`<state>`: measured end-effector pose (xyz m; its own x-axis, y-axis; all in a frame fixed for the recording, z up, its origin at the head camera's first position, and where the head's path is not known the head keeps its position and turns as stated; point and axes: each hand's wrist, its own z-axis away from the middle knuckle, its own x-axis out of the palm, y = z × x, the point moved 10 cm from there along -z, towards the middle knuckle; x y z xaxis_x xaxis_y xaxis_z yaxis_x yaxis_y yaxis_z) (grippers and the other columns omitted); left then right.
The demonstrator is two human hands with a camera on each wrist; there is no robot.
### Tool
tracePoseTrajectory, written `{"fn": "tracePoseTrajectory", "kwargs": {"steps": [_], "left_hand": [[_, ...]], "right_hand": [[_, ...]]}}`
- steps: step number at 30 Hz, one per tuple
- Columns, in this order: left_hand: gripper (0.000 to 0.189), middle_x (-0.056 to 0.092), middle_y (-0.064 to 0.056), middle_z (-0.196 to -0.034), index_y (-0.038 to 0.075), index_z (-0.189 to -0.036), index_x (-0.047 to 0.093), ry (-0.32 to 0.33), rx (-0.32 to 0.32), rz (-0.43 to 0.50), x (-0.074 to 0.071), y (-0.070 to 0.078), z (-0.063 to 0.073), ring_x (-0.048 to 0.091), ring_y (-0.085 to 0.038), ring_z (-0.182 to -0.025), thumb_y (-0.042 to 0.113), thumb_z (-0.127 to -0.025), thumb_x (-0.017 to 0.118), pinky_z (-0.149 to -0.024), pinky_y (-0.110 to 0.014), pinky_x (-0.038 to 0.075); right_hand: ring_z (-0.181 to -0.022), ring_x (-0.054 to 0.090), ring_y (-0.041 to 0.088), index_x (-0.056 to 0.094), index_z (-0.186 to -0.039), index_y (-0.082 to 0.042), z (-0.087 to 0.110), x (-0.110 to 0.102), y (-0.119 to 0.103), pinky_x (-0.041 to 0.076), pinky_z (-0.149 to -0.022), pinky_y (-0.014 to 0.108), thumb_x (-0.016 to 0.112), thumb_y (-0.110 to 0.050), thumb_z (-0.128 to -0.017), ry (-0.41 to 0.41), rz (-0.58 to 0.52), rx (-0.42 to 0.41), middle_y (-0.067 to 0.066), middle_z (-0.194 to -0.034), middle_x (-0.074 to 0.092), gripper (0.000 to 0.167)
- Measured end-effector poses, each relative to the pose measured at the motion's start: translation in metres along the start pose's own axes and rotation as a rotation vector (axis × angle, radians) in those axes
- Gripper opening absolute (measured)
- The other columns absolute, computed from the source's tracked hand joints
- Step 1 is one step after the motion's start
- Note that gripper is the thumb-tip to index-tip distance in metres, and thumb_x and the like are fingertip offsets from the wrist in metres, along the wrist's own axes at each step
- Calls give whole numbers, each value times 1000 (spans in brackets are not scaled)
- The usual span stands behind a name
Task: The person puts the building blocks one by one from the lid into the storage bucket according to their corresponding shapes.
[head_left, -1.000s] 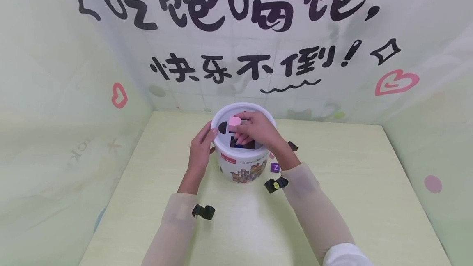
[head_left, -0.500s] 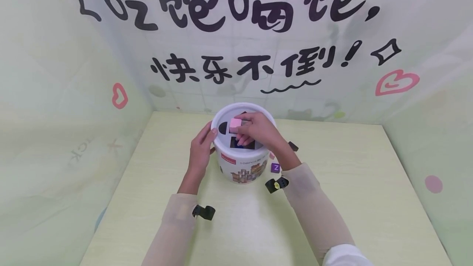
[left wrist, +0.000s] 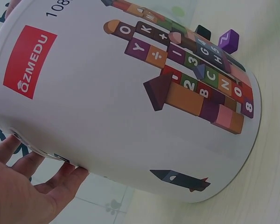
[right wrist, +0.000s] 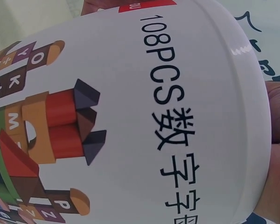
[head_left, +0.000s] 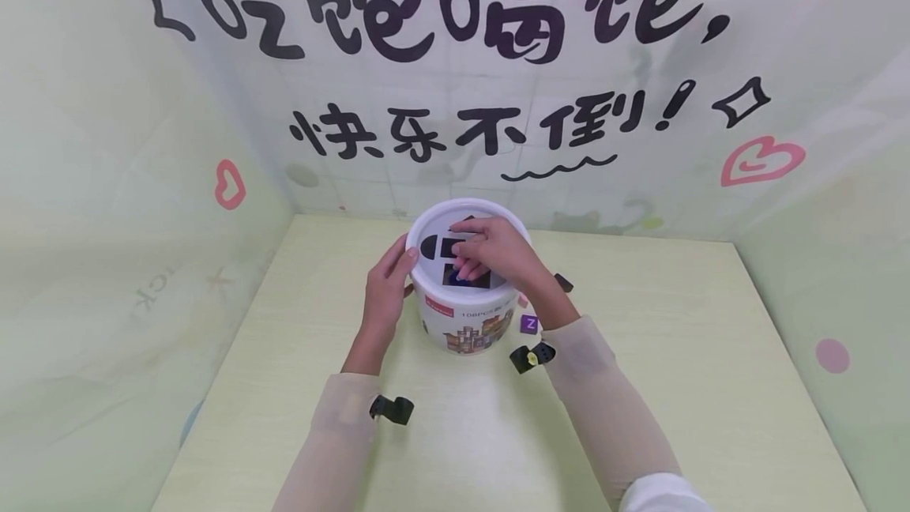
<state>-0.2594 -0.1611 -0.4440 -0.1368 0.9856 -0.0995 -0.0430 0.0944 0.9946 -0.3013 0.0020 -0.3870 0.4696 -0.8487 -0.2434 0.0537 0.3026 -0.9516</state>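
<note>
A white toy-block bucket (head_left: 465, 326), printed with pictures of letter and number blocks, stands upright. Dark shaped holes pierce its lid (head_left: 435, 226), including a half-round hole (head_left: 429, 247) and a squarish hole (head_left: 449, 248). My left hand (head_left: 386, 283) grips the bucket's left side, thumb at the rim; in the left wrist view its fingers (left wrist: 67, 179) lie against the wall. Over the lid is my right hand (head_left: 494, 250), index finger and thumb spread apart beside the squarish hole with nothing between them. The right wrist view shows mostly the printed bucket wall (right wrist: 214, 116).
To the right of the bucket lie a purple block (head_left: 529, 324) marked Z and a dark block (head_left: 563, 283), with a small pink piece (head_left: 523, 300) partly hidden near the right wrist. A lettered backdrop (head_left: 455, 180) rises behind the pale table (head_left: 284, 433).
The pink block that my right finger and thumb pinched over the squarish hole has dropped out of sight, leaving the hole dark. Those fingers have parted; my left hand has stayed put.
</note>
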Motion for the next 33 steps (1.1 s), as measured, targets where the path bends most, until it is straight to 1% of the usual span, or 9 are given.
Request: {"fn": "tracePoseTrajectory", "kwargs": {"steps": [9, 13, 16, 22, 26, 30, 33], "left_hand": [[51, 52, 6, -143, 37, -142, 49, -1, -12, -1, -1, -4, 0, 53, -20, -126, 56, -94, 53, -98, -48, 51], [51, 51, 6, -144, 36, -141, 50, 1, -9, 10, -1, -4, 0, 52, -20, -127, 56, -94, 53, -99, -49, 50], [53, 50, 7, -145, 36, -142, 49, 3, -10, 16, -1, -3, 1, 51, -20, -128, 57, -94, 53, -99, -50, 50], [54, 50, 7, -145, 36, -142, 49, 4, -10, 23, -1, -3, 0, 51, -20, -128, 58, -93, 54, -99, -50, 50], [54, 50, 6, -145, 36, -142, 49, 4, -6, 35, -1, -2, -1, 52, -20, -128, 57, -93, 55, -99, -50, 49], [53, 52, 6, -143, 37, -141, 50, 3, -3, 42, -1, -2, -1, 53, -19, -126, 57, -93, 55, -99, -49, 50], [51, 52, 6, -143, 36, -141, 50, -2, 0, 43, -1, -2, -2, 53, -19, -126, 56, -93, 55, -99, -48, 51]], "right_hand": [[-62, 68, 22, 59, -130, -4, 1, -1, 0, 61, -63, 38, 63, -12, -93, 9, -8, -22, 14, -79, 69, 37], [-62, 68, 22, 60, -129, -4, 1, -1, 1, 60, -70, 49, 64, -12, -93, 11, -31, -27, 15, -79, 69, 37], [-62, 68, 23, 60, -129, -3, 1, -1, 2, 59, -72, 52, 64, -12, -93, 9, -45, -23, 16, -79, 70, 37], [-62, 69, 23, 60, -129, -3, 2, -2, 1, 61, -69, 47, 64, -13, -93, 7, -41, -22, 18, -81, 70, 37], [-63, 68, 23, 61, -128, -5, 4, -4, -1, 61, -67, 44, 65, -13, -93, 13, -42, -26, 16, -81, 70, 36], [-63, 69, 23, 62, -127, -6, 6, -6, -1, 61, -68, 45, 65, -13, -93, 20, -51, -23, 15, -80, 70, 35], [-63, 69, 22, 62, -127, -6, 8, -9, -2, 61, -67, 43, 65, -13, -93, 31, -50, -17, 15, -79, 70, 34]]}}
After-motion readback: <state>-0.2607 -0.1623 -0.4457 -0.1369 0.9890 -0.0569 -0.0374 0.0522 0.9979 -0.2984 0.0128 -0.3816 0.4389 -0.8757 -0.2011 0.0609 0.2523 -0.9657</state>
